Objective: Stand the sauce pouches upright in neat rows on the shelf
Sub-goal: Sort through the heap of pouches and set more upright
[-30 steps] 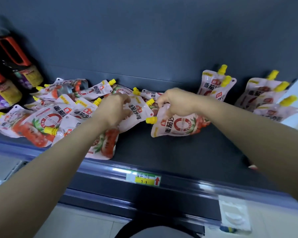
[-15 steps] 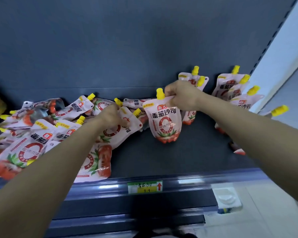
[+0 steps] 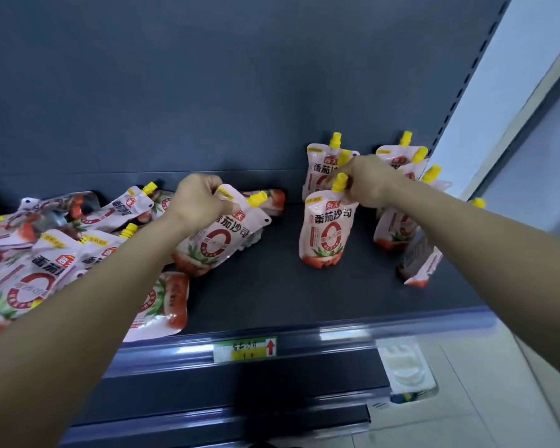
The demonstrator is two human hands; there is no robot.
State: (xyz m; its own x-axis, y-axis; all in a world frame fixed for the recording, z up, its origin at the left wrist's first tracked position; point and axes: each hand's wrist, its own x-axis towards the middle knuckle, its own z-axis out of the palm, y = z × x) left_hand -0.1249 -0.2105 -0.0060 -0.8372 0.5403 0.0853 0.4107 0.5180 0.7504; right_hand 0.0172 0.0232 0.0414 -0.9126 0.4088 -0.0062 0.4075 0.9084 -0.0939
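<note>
Tomato sauce pouch (image 3: 327,234) stood upright below the right grip (image 3: 366,185), whose fingers were pinched on its top corner just beside the yellow cap (image 3: 340,182). Half a second before, this pouch had hung further left, over the bare middle of the shelf (image 3: 272,286). It had since been carried rightward, and its base sat on the deck directly in front of two standing pouches (image 3: 319,166) just behind the grip. More upright pouches (image 3: 398,156) stood to the right of that grip, partly hidden by the forearm.

The left grip (image 3: 198,202) was clamped on the upper edge of a second pouch (image 3: 220,240). Earlier that pouch lay flat among the others; now its top end was raised and tilted, cap pointing toward the right grip, lower end down on the shelf. Left of and below that grip lay the heap of flat pouches (image 3: 46,253), overlapping one another. A green-and-yellow price tag (image 3: 244,349) sat on the shelf's front rail, nearer the camera than both grips.
</note>
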